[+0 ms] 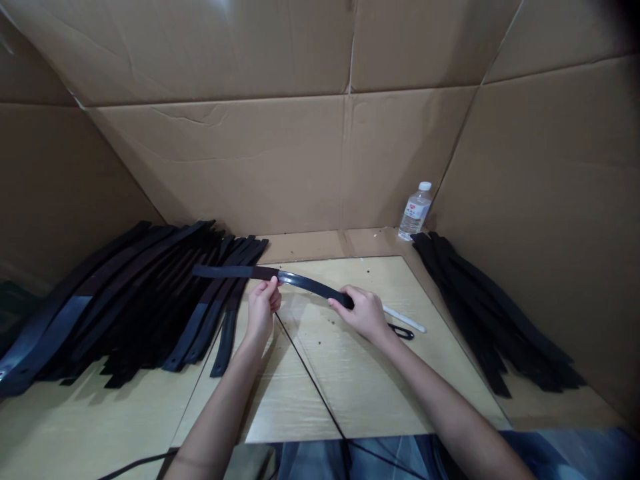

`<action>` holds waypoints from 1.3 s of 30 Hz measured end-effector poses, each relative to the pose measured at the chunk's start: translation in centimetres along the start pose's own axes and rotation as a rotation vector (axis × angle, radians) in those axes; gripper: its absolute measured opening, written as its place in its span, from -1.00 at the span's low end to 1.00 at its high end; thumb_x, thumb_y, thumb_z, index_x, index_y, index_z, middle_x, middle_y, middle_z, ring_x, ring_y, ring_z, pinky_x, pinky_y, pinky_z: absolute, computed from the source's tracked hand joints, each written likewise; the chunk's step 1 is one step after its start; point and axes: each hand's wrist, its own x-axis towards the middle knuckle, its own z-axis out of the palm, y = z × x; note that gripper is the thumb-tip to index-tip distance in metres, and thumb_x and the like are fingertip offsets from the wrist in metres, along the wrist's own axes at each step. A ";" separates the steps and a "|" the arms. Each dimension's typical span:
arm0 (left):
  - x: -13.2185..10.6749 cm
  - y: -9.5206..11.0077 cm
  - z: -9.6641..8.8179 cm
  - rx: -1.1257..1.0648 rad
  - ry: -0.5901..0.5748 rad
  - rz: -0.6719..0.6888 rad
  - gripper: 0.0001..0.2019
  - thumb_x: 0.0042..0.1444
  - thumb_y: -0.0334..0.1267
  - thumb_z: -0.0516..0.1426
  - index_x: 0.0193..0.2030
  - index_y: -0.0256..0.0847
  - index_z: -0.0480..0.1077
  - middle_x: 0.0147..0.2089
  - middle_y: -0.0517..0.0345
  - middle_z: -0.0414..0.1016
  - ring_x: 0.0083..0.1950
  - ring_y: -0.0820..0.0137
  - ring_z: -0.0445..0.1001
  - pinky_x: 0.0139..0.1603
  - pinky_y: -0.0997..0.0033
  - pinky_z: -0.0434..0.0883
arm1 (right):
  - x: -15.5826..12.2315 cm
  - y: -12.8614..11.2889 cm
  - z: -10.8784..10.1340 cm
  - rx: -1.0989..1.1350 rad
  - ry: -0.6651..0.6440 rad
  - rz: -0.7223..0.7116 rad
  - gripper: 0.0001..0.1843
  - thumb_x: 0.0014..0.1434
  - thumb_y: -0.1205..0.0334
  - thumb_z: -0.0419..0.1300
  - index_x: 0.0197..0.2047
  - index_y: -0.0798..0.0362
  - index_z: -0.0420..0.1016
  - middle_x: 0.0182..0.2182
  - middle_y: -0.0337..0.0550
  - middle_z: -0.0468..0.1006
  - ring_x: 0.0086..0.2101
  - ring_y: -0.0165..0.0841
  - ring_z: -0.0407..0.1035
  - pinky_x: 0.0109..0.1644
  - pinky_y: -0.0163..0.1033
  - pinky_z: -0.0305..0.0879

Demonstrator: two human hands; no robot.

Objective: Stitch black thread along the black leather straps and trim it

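Note:
Between my two hands is a long, curved black strip (pixel 313 285), raised over the board and partly covered by a dull dark sleeve. My left hand (pixel 264 303) pinches it near its middle, where the dull part meets the glossy part. Closed around its right end is my right hand (pixel 364 311), which hides that tip. The far left end of the strip sticks out over a large pile of similar black strips (pixel 145 287). Just beyond my right wrist lie a white pen-like stick (pixel 406 319) and a small black slotted piece (pixel 401 332), partly covered by my hand.
Another bundle of dark strips (pixel 485 307) lies at the right. A water bottle (pixel 415 212) stands in the back right corner. Cardboard walls (pixel 225 153) enclose the back and sides. A thin black cord (pixel 310 373) runs across the pale board (pixel 370 400).

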 end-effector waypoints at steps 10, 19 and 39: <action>0.3 -0.3 -0.1 0.009 -0.009 -0.086 -0.66 -0.02 -0.03 0.21 -0.40 -0.32 0.30 -0.63 0.42 -0.15 -0.64 0.67 -0.16 -0.64 0.58 -0.19 | 0.1 0.4 0.0 0.000 0.029 0.008 -0.74 0.13 0.01 0.20 -0.31 0.04 0.39 -0.37 -0.25 0.52 -0.35 -0.35 0.40 -0.31 -0.29 0.14; 0.1 0.1 0.3 -0.002 -0.048 -0.095 -0.64 -0.02 0.02 0.18 -0.43 -0.30 0.29 -0.63 0.41 -0.14 -0.65 0.66 -0.17 -0.65 0.57 -0.19 | 0.3 0.4 0.0 -0.006 0.034 0.017 -0.74 0.08 0.06 0.25 -0.41 0.04 0.29 -0.43 -0.27 0.45 -0.40 -0.38 0.34 -0.36 -0.30 0.08; -0.1 -0.1 0.2 0.093 -0.091 0.043 -0.55 0.05 0.01 0.14 -0.61 -0.23 0.04 -0.63 0.33 -0.07 -0.62 0.64 -0.11 -0.61 0.54 -0.13 | 0.3 0.2 -0.3 -0.018 0.029 0.001 -0.89 0.08 0.18 0.20 -0.32 0.01 0.37 -0.33 -0.27 0.49 -0.30 -0.38 0.38 -0.28 -0.31 0.13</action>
